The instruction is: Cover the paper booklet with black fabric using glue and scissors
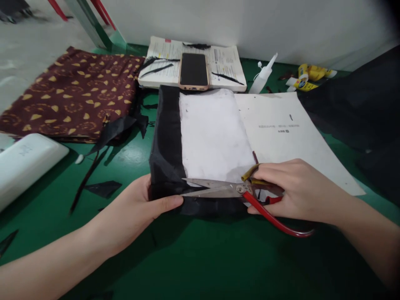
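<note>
In front of me is a flat block wrapped in black fabric (168, 125), with a white sheet (215, 129) on its top face. My left hand (140, 208) grips its near left corner, thumb on top by the blade tips. A pair of scissors (218, 190) lies across the near edge, blades a little apart and pointing left. Fingers of my right hand (293, 189) are closed around the scissors' handles; a red-coated handle curves out below the hand. What the hidden fingers touch underneath cannot be seen.
Behind the block lie an open book (162, 50) with black scraps and a phone (194, 71). A white nozzle bottle (262, 77), yellow tubes (304, 83) and a paper sheet (281, 112) are right. Patterned maroon cloth (78, 96) and a white device (31, 166) sit left.
</note>
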Available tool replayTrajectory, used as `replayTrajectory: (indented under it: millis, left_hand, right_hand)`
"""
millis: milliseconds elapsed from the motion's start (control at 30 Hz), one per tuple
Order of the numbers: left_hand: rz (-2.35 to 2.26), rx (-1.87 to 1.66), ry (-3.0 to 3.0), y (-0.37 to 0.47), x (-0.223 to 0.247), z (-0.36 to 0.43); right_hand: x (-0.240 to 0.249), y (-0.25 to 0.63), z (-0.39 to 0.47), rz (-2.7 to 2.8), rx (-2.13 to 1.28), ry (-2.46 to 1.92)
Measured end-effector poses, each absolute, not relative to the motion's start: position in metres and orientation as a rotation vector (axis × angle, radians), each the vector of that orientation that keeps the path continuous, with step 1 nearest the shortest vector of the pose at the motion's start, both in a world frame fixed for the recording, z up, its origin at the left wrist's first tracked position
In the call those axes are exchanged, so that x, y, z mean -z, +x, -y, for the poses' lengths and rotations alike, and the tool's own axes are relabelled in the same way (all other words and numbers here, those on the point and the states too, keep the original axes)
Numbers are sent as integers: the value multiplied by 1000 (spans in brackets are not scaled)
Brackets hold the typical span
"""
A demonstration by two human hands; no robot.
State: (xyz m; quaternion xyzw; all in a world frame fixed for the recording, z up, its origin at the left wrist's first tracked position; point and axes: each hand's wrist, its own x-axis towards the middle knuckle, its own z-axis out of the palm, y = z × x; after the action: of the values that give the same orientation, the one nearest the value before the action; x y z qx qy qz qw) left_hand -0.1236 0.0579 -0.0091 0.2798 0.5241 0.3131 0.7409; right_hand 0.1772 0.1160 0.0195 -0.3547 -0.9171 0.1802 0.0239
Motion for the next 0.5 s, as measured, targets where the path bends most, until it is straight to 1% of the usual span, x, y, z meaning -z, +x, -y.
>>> replayTrajectory:
  millis: [267,500]
  left_hand:
    - [-1182,-706,612,-121,7,-58]
    - [-1184,-712,606,-120,6,-58]
  right_hand:
    - [-20,177,-117,2861,-547,-1111]
    - [-19,177,-117,2852,-449,-1034]
